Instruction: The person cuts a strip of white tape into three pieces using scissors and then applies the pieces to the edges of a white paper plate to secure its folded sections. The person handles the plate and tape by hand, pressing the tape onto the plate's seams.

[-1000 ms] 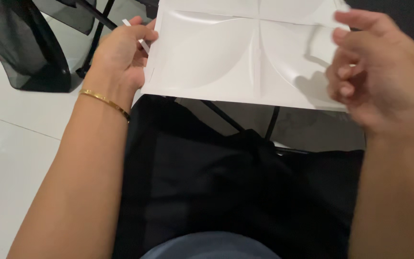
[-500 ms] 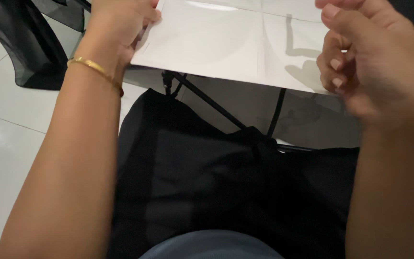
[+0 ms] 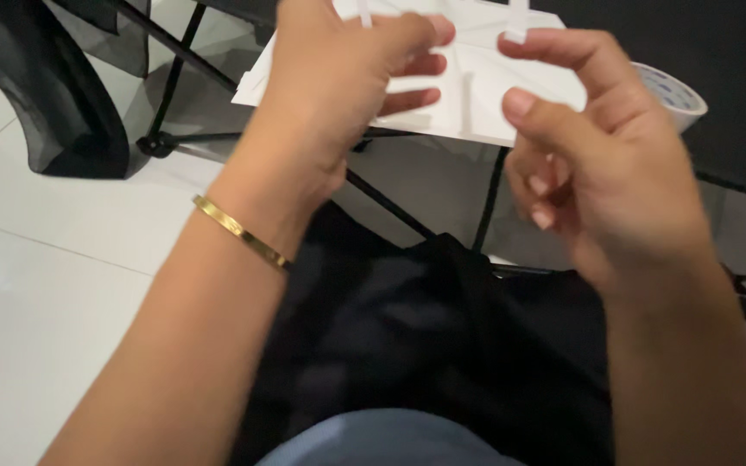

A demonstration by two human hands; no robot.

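The left hand [image 3: 338,95] is raised over the near edge of the surface, fingers curled in and closed together; a thin white strip [image 3: 363,12] stands up from between them, so the hand looks to be pinching it, though the grip itself is hidden behind the knuckles. A thin gold bangle [image 3: 239,231] sits on that wrist.

The right hand [image 3: 602,173] is held just beside the left, a small gap apart. Its forefinger and thumb are hooked toward each other but apart, and the other fingers are folded into the palm. A short piece of white tape [image 3: 516,22] sticks to the forefinger tip and runs up out of view.

Behind both hands lies a white panel [image 3: 477,82] with shallow moulded ridges. It rests at the near edge of the dark surface [image 3: 692,52] and overhangs it toward the person, its left corner poking past the left wrist. A roll of tape [image 3: 673,93] lies on the surface just right of the right hand, partly hidden by it.

Below the edge, thin black legs [image 3: 170,86] cross over a white tiled floor [image 3: 53,285]. Black mesh fabric [image 3: 53,95] hangs at far left. Black clothing [image 3: 442,345] covers the person's lap.
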